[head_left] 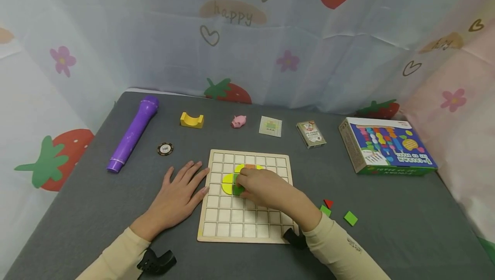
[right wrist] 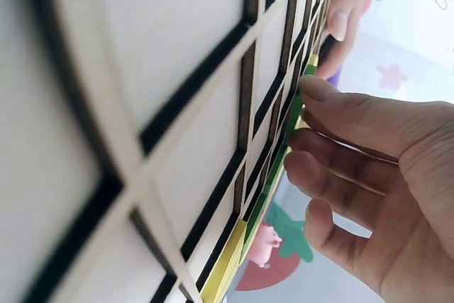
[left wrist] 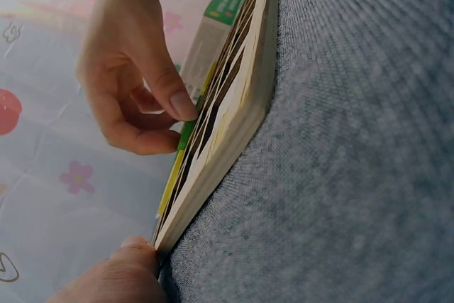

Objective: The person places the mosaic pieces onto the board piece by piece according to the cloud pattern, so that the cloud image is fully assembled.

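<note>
Centrally in the head view, the right hand (head_left: pixel 260 185) pinches a green flat wooden piece (head_left: pixel 238 189) on the gridded wooden board (head_left: pixel 247 224); the left hand (head_left: pixel 181 194) lies flat, relaxed, on the grey worktop (head_left: pixel 96 202) touching the board's left edge.

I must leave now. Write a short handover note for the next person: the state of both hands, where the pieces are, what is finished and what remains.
Left hand: flat and open, fingers against the left edge of the wooden grid board, steadying it.
Right hand: on the board, fingertips pinching a green piece.
Done: yellow pieces and an orange piece already sit on the upper middle of the grid.
Left: the green piece is not yet released; a red triangle and two green pieces wait on the table right of the board.
</note>
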{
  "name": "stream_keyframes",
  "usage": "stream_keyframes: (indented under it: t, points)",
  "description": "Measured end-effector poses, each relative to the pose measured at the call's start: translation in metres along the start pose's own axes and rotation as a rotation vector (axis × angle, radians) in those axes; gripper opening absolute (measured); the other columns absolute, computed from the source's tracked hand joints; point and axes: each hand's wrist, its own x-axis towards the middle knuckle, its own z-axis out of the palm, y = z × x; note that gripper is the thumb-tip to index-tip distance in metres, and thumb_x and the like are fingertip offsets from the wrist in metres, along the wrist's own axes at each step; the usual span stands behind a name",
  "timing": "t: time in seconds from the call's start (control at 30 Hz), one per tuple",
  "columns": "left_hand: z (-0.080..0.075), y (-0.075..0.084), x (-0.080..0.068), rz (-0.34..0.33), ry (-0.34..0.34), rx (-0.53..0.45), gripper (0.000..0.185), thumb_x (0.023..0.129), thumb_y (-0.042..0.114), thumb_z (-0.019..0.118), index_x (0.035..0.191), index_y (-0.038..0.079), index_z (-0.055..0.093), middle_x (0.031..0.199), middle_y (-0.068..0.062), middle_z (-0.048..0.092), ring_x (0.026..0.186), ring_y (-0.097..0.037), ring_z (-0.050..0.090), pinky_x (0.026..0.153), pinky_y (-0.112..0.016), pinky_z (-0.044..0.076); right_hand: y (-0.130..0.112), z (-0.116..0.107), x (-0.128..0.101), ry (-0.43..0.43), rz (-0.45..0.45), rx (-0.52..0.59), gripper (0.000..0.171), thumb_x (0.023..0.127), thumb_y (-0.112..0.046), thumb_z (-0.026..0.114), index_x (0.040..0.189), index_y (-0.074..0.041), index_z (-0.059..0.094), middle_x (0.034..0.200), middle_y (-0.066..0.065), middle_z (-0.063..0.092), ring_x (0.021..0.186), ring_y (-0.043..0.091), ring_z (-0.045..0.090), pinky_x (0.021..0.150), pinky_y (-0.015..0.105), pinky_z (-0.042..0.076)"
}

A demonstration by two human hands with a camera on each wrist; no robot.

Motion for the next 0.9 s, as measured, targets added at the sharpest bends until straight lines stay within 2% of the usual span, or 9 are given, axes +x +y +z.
stream_keyframes:
  t: [0.2,0.4,0.5,0.73,0.9]
  points:
    - [0.000,0.000,0.000,0.008,0.019,0.002,0.053,0.101,0.044,0.044,0.148,0.020,0.040,0.151,-0.009,0.037,0.142,-0.030,0.028,0.108,-0.066,0.014,0.000,0.000,0.000,0.015,-0.009,-0.008,0.013,0.088,-0.024,0.071,0.098,-0.017,0.066,0.091,-0.007,0.058,0.080,0.006,0.051,0.073,0.023,0.050]
    - [0.000,0.000,0.000,-0.001,0.000,0.000,0.053,0.101,0.045,0.042,0.148,0.022,0.038,0.152,-0.008,0.036,0.143,-0.029,0.026,0.109,-0.065,0.013,-0.001,-0.002,0.000,0.006,0.000,-0.010,0.015,0.088,-0.026,0.072,0.099,-0.018,0.066,0.091,-0.007,0.058,0.081,0.006,0.051,0.073,0.023,0.050]
    - [0.001,0.001,-0.001,-0.002,-0.006,-0.005,0.053,0.101,0.045,0.042,0.148,0.021,0.038,0.152,-0.008,0.035,0.143,-0.029,0.026,0.109,-0.065,0.012,0.001,-0.006,-0.008,0.025,0.019,0.015,0.017,0.088,-0.026,0.071,0.102,-0.017,0.067,0.094,-0.006,0.059,0.081,0.007,0.055,0.073,0.024,0.050]
    - [0.001,0.002,0.000,0.006,0.015,-0.009,0.053,0.100,0.044,0.044,0.147,0.020,0.040,0.151,-0.010,0.037,0.142,-0.030,0.028,0.108,-0.066,0.013,0.019,-0.024,-0.053,0.135,0.111,0.070,0.024,0.088,-0.021,0.072,0.109,-0.012,0.067,0.101,0.000,0.065,0.081,0.010,0.062,0.071,0.028,0.053]
    - [0.001,0.000,-0.001,0.010,0.020,-0.008,0.053,0.100,0.043,0.045,0.147,0.019,0.040,0.151,-0.010,0.037,0.142,-0.031,0.028,0.108,-0.066,0.014,0.038,-0.027,-0.097,0.132,0.255,0.089,0.023,0.088,-0.020,0.071,0.109,-0.012,0.066,0.100,-0.001,0.063,0.080,0.009,0.062,0.069,0.026,0.052]
